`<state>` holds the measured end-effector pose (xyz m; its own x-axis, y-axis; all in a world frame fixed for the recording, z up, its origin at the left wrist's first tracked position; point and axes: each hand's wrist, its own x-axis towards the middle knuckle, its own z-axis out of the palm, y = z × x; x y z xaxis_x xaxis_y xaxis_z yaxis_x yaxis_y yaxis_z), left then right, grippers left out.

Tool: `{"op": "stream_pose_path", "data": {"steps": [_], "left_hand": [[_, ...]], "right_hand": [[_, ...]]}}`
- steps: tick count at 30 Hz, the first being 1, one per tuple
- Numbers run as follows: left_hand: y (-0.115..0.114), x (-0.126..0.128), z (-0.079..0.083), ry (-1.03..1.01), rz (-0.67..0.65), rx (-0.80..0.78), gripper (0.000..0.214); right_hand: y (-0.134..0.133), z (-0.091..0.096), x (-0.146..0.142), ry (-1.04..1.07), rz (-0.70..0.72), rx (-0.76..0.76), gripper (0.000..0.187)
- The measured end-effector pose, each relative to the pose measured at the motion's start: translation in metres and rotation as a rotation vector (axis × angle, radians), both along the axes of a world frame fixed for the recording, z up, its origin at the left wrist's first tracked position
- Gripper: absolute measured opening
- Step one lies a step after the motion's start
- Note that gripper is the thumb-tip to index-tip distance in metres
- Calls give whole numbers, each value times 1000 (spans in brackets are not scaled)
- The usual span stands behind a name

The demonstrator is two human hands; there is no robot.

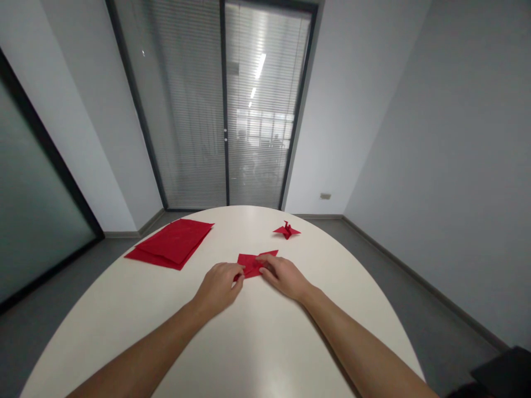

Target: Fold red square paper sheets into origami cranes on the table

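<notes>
A partly folded piece of red paper (249, 260) lies on the white table in front of me, between my two hands. My left hand (222, 282) pinches its near left corner between thumb and fingers. My right hand (284, 273) rests on its right part, the index finger reaching over the top and the thumb curled at the near side. The fingers cover some of the folds, so the exact shape is hard to make out. Beyond my right hand stands a folded red paper crane (287, 230) with its wings spread.
A stack of larger red paper sheets (176, 243) lies at the left of the round white table (249, 342). Past the table's far edge is a glass door (265, 166) with blinds. A dark object (504, 373) shows at the lower right corner.
</notes>
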<state>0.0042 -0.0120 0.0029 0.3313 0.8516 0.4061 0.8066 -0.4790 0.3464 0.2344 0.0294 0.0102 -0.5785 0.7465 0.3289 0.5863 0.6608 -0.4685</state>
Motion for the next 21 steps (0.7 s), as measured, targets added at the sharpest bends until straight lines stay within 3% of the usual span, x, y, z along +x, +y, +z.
{"op": "stream_pose_path", "data": {"steps": [7,12,21], "left_hand": [[2,1,-4,5,21,7,29],[3,1,-4,27,-64,8,39],[2,1,-3,87,-59,45,36]], "right_hand": [[4,-7,-1,69,-36,-9,33],[5,-9,-2,92,-18,4,32],[3,-3,-3,11,67,171,18]]}}
